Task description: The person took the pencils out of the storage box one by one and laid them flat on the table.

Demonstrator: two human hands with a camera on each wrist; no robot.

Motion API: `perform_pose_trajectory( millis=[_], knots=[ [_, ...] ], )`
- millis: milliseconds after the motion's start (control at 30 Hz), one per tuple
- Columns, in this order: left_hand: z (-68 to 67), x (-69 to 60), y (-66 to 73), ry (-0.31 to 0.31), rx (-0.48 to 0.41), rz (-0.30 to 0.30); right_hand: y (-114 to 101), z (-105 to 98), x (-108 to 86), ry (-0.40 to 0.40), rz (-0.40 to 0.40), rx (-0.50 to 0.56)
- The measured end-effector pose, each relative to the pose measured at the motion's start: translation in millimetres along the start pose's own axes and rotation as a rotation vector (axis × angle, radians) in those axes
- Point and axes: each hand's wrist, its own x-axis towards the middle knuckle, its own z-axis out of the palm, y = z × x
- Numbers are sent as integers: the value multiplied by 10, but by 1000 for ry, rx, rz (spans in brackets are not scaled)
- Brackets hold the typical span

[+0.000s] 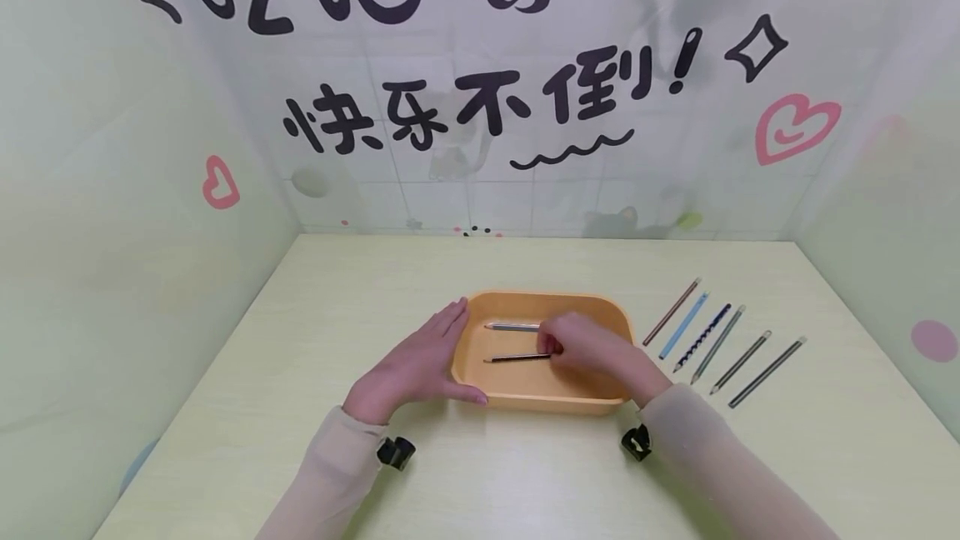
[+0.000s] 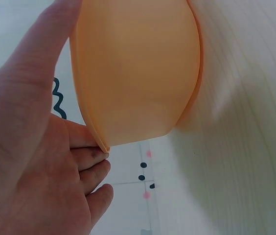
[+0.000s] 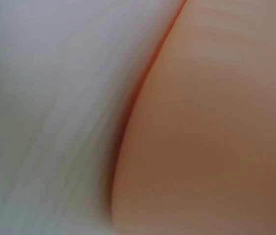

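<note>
An orange rectangular tray (image 1: pixel 540 405) stands on the table. My left hand (image 1: pixel 420 365) spans its left end, the fairly straight fingers touching the far corner and the thumb lying along the near side. In the left wrist view, that hand's fingertips (image 2: pixel 101 155) meet the rim. Inside the tray, my right hand (image 1: pixel 588 348) has curled fingers and pinches the right end of a dark pencil (image 1: pixel 517 357). Behind it lies a blue-grey pencil (image 1: pixel 512 327), its right end hidden by the hand. The right wrist view is blurred and shows only the tray's outer wall (image 3: pixel 206 127) and tabletop.
To the right of the tray several pencils lie slanted in a loose row, among them a light blue one (image 1: pixel 683 326), a dark patterned one (image 1: pixel 702 338) and a striped one (image 1: pixel 767 372). A printed cloth wall (image 1: pixel 480 198) closes off the back of the table (image 1: pixel 360 298).
</note>
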Motion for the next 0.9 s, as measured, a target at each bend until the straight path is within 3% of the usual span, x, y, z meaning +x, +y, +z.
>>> perform_pose_trajectory(
  millis=[333,700,900],
  knots=[
    [-6,-2,11,1,6,11,-62,-73,-97,-2,-83,35],
    [3,4,10,7,3,1,-253,-304,-355,152,-362,32],
    [6,9,14,6,7,-5,-303,-414,-527,200,-402,42]
  ],
)
